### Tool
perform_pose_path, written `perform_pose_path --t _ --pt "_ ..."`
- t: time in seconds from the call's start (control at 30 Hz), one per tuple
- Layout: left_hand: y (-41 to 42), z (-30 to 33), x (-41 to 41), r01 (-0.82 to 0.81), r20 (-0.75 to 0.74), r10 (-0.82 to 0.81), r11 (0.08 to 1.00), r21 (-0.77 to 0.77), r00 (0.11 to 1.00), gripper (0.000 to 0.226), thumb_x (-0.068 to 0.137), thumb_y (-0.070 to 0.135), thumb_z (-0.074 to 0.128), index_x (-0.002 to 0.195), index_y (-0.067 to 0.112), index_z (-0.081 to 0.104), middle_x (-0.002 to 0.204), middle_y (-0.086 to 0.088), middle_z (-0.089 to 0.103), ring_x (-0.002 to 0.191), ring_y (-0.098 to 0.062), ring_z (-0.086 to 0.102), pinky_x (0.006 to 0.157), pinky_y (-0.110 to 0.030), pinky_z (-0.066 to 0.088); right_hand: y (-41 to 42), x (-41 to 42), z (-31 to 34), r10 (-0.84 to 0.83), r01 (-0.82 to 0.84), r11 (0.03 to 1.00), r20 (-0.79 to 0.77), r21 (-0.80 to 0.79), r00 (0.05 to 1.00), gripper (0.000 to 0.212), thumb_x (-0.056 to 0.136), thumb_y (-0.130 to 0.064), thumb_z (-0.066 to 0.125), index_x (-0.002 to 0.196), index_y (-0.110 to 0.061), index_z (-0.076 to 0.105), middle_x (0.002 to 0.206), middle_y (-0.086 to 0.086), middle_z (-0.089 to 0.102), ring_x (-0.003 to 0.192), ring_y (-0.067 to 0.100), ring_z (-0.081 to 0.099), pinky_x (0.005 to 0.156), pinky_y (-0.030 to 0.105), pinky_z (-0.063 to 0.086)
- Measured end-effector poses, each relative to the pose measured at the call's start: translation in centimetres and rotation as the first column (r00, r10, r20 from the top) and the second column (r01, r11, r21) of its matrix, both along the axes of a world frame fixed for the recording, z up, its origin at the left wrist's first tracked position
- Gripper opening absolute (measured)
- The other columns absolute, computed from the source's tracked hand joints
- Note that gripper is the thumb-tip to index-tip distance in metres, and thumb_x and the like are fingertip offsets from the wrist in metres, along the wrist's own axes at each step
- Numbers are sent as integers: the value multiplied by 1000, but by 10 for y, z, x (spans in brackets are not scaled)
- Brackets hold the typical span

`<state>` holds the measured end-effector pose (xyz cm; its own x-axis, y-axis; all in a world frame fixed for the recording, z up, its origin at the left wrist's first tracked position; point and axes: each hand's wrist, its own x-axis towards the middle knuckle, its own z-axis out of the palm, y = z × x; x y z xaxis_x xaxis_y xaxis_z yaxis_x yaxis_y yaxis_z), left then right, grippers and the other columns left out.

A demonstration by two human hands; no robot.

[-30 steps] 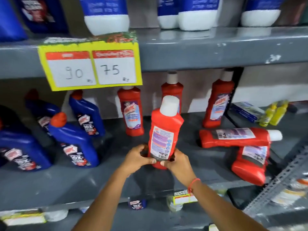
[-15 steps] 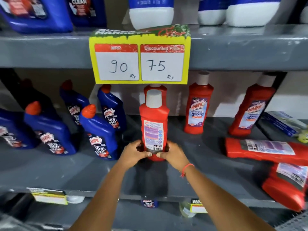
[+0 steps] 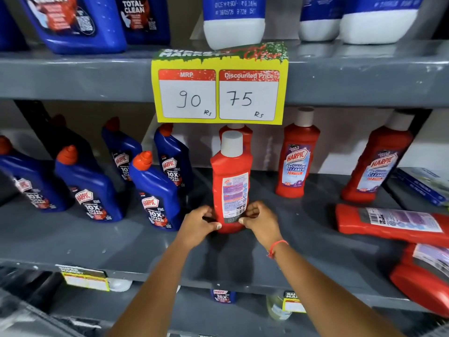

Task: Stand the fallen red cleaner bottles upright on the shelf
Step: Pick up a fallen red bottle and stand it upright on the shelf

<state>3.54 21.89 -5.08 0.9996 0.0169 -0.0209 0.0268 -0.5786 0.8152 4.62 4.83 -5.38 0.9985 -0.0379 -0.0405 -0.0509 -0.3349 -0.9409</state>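
A red cleaner bottle [image 3: 230,181] with a white cap stands upright on the grey shelf [image 3: 121,242], its back label facing me. My left hand [image 3: 198,222] and my right hand [image 3: 261,221] grip its base from either side. Another red bottle [image 3: 245,132] stands right behind it, mostly hidden. Two more red bottles [image 3: 296,159] [image 3: 377,161] stand upright further right. Two red bottles lie on their sides at the right: one [image 3: 391,223] flat on the shelf, another [image 3: 422,276] at the front edge, partly cut off.
Several blue cleaner bottles [image 3: 155,193] stand close to the left of the held bottle. A yellow price tag [image 3: 220,93] hangs from the upper shelf just above it. A blue box [image 3: 422,186] lies at the far right. Blue and white bottles fill the upper shelf.
The held bottle went from tilted to upright, and both hands stayed on its base. The view swung left, so the fallen bottles now sit at the right edge.
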Motion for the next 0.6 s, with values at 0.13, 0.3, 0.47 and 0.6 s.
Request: perform_pose_path --t 0.13,0.3,0.47,0.6 --pt "7 -2 -2 51 -13 -51 999 11 999 13 72 5 68 76 17 66 71 10 64 59 7 58 69 -16 43 6 -7 -1 0 0 1000 40 14 999 33 71 7 60 103 -3 63 101 12 69 89 16 60 89 28 48" --pt "7 -3 1 34 59 -38 997 66 998 7 75 5 65 77 4 71 72 1 67 54 18 53 58 0 38 24 -22 -5 239 -239 971 -32 -12 971 66 60 -8 73 121 -19 49 104 -3 64 95 13 59 83 24 46" --pt "6 0 3 37 77 -42 998 55 996 10 74 7 66 83 6 71 86 -5 72 66 4 59 62 0 39 30 -22 -3 102 -102 995 -17 5 995 61 61 -13 75 112 -18 43 95 -3 60 89 18 61 80 31 51" --pt "2 3 10 108 -4 -109 992 -68 994 40 70 9 71 108 11 61 107 -6 68 101 -20 62 92 -29 47 22 -17 -5 70 -70 998 8 0 998 47 64 -15 76 105 -16 53 98 1 67 89 16 64 81 29 52"
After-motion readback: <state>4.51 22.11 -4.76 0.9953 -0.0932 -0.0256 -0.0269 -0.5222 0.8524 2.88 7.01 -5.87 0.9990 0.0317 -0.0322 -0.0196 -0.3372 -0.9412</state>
